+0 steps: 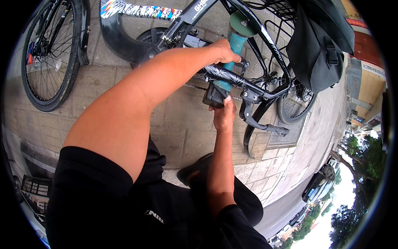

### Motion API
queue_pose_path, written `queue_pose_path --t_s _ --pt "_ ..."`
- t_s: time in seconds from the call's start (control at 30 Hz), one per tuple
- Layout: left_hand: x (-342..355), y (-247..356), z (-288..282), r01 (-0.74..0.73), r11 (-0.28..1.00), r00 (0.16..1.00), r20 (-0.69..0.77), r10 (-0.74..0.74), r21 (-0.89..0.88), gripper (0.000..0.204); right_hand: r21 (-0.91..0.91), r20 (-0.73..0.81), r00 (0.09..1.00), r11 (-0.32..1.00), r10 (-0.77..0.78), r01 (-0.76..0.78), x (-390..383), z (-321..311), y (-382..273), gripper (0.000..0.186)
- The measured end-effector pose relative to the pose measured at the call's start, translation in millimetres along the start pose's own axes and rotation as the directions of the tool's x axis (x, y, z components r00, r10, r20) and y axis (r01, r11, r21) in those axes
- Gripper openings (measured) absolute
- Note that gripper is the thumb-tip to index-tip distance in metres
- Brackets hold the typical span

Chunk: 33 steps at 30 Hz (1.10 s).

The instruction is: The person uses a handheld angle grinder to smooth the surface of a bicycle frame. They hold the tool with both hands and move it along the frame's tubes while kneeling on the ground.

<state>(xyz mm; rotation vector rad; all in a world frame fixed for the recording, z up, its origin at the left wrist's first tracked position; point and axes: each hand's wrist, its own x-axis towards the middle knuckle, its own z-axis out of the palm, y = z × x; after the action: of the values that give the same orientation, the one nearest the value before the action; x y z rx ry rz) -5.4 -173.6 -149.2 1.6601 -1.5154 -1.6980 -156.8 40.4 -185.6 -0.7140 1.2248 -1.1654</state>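
Teal-bodied, the power tool (237, 41) crosses a patterned bicycle tube (226, 75); the right hand (224, 115) clasps its black base (212, 97), the left hand (223, 53) touches its barrel (236, 46), grip unclear. Probably weighty and rigid, best held at barrel and base, off the green disc (243, 25).

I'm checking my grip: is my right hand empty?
No, the right hand grips the black, block-shaped end of the teal, cylindrical tool.

short black sleeves (93, 176) | black cloth — white lettering (155, 216) | dark shoe (190, 172) — partly hidden
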Motion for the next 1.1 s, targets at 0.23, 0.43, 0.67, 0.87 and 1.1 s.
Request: queue_pose_path --t_s 0.23,0.43,0.67,0.87,1.1 --pt "7.2 -7.1 2.6 -0.044 0.998 0.999 -0.023 0.043 -0.046 0.065 -0.001 -0.036 0.999 1.000 0.009 -0.009 -0.8 4.5 -1.3 0.087" --pt "6.6 -1.1 -0.2 0.011 1.000 1.000 0.022 -0.012 0.020 0.064 -0.020 -0.050 0.998 0.999 -0.031 0.030 -4.0 6.0 -0.7 0.088" --pt "4.5 -3.4 0.8 -0.018 0.999 1.000 -0.003 0.018 -0.027 0.061 -0.004 -0.049 0.999 1.000 -0.005 0.005 -3.1 7.3 -0.9 0.088" --pt "4.4 -4.0 2.0 -0.028 1.000 1.000 -0.012 0.028 -0.001 0.059 -0.014 0.004 1.000 1.000 0.004 -0.004 0.3 1.5 -0.1 0.086" --pt "6.9 -4.7 0.8 -0.025 1.000 0.999 -0.030 0.025 0.006 0.061 -0.022 -0.006 1.000 1.000 0.003 -0.003 1.1 4.1 -3.0 0.075"
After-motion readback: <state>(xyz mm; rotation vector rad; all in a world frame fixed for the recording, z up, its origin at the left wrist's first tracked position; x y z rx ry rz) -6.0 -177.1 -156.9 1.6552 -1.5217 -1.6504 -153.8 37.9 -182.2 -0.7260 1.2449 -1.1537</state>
